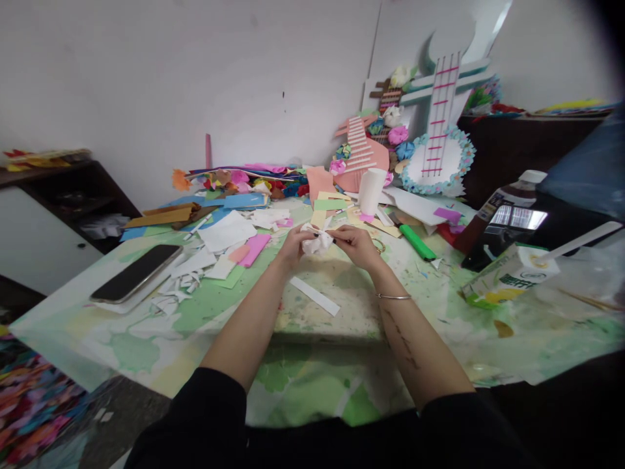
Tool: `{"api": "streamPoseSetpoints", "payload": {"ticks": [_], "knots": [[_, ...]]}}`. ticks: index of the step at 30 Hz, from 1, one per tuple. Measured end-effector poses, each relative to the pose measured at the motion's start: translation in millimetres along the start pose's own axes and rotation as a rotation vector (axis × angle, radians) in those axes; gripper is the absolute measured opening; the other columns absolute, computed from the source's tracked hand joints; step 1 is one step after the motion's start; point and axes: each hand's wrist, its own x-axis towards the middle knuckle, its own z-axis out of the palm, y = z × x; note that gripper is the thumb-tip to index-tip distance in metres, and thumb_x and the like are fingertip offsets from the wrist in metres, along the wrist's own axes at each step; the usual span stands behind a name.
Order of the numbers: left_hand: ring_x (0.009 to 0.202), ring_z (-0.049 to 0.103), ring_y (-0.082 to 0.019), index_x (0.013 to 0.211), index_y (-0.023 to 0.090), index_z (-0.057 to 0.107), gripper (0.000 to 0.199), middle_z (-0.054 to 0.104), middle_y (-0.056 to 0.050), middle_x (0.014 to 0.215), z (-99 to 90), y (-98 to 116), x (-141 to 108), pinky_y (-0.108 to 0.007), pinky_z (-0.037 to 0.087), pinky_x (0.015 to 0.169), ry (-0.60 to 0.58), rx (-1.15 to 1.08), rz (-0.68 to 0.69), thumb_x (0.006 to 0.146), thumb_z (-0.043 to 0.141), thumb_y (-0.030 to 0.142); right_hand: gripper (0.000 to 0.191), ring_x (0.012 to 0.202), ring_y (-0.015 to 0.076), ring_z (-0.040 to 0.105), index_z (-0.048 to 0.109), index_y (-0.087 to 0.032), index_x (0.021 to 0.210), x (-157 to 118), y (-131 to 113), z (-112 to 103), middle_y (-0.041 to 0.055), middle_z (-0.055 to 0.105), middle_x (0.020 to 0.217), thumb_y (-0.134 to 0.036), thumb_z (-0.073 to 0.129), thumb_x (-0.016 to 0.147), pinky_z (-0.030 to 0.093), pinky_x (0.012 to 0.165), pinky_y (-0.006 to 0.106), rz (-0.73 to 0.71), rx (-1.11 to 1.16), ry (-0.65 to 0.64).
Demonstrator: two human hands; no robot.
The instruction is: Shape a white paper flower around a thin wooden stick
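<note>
Between my two hands is a white paper flower (317, 242), held above the table's middle. My left hand (294, 246) grips its left side, fingers closed round it. On the other side, my right hand (355, 245) pinches the flower's edge with thumb and finger. A loose white paper strip (315, 296) lies on the table just below my hands. Near my right wrist rest the gold handles of scissors (378, 245), and beyond them a green utility knife (416, 241). A white paper roll (372, 192) stands upright behind my right hand.
A phone (137, 273) and paper scraps (227, 231) lie on the left. At right stand a drink carton (510, 277) with a spoon-like handle and a dark bottle (508, 202). Paper-decorated instrument shapes (442, 146) lean against the wall. The covered table (209, 348) ends near my body.
</note>
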Motion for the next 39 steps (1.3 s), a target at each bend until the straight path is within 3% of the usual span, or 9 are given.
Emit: {"api": "streamPoseSetpoints", "payload": {"ticks": [39], "knots": [[0.055, 0.053, -0.009, 0.073, 0.012, 0.061, 0.028, 0.06, 0.002, 0.063, 6.4, 2.7, -4.4, -0.021, 0.039, 0.052, 0.07, -0.007, 0.0, 0.048, 0.072, 0.017, 0.028, 0.077, 0.0143, 0.061, 0.071, -0.025, 0.104, 1.1, -5.7, 3.3, 0.005, 0.066, 0.085, -0.019, 0.049, 0.086, 0.047, 0.07, 0.025, -0.048, -0.066, 0.116]]}}
